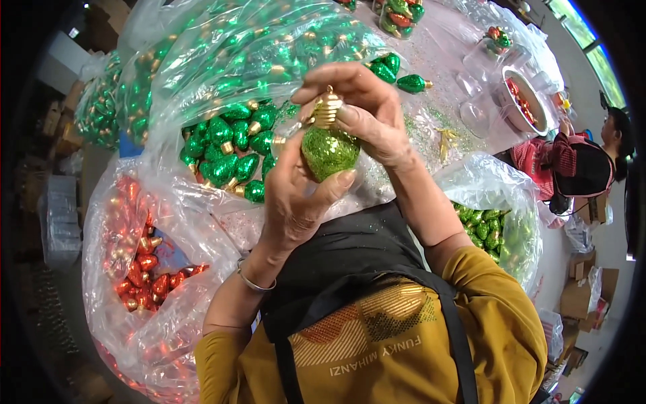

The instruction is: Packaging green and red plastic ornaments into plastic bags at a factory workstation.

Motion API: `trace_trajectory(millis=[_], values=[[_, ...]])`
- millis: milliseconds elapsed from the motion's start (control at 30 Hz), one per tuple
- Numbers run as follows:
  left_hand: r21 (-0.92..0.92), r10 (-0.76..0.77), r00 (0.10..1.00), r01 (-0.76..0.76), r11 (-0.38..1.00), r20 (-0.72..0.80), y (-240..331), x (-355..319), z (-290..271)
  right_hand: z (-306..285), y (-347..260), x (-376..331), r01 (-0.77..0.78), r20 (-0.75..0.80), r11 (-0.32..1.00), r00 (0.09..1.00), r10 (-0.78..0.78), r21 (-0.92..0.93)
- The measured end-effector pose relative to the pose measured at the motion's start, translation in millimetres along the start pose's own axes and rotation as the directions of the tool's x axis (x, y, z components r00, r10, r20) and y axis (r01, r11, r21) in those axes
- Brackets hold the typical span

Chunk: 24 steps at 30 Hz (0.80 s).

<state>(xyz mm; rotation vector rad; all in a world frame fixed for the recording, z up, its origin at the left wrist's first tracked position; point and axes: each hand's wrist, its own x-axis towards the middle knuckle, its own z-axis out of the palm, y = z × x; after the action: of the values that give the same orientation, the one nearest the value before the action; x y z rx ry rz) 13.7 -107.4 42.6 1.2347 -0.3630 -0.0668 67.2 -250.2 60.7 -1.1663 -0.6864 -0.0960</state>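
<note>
Large clear plastic bags crowd the worktop [437, 60]: one of dark green bulb ornaments [229, 145], one of red bulb ornaments [145, 269]. Above them, the left hand [296, 195] wraps its grip around a light green glitter bulb ornament [328, 151], while the right hand [367, 111] pinches the ornament's gold cap [327, 109] between its fingertips.
</note>
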Motion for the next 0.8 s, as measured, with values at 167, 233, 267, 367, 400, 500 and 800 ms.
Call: trace_trajectory(millis=[167, 233, 267, 367, 400, 500, 800], values=[[0.794, 0.306, 0.945, -0.271, 0.544, 0.113, 5.9, -20.2, -27.3, -9.4, -14.2, -5.6, 0.324, 0.291, 0.74, 0.94, -0.18, -0.589], [0.836, 0.291, 0.951, -0.246, 0.491, 0.109, 4.4, -24.0, -30.8, -5.7, -20.0, -9.3, 0.439, 0.408, 0.485, 0.896, -0.175, -0.756], [0.872, 0.276, 0.955, -0.223, 0.436, 0.106, 3.7, -25.6, -32.0, -7.1, -18.9, -11.3, 0.439, 0.408, 0.484, 0.896, -0.176, -0.757], [0.897, 0.284, 0.953, -0.216, 0.385, 0.107, 1.0, -29.1, -34.5, -18.3, -10.6, -19.7, 0.382, 0.197, 0.362, 0.869, -0.455, -0.85], [0.895, 0.309, 0.946, -0.219, 0.389, 0.098, -0.5, -32.0, -36.1, -18.8, -16.4, -24.2, 0.383, 0.198, 0.365, 0.87, -0.452, -0.849], [0.884, 0.343, 0.937, -0.21, 0.418, 0.061, -3.6, -36.6, -43.1, -26.1, -57.3, -50.6, -0.151, -0.227, 0.736, 0.974, -0.004, -0.66], [0.831, 0.326, 0.945, -0.16, 0.533, -0.028, -9.6, -35.2, -42.3, -46.6, -87.7, -130.3, -0.433, 0.017, 0.519, 0.756, 0.654, -0.737]])
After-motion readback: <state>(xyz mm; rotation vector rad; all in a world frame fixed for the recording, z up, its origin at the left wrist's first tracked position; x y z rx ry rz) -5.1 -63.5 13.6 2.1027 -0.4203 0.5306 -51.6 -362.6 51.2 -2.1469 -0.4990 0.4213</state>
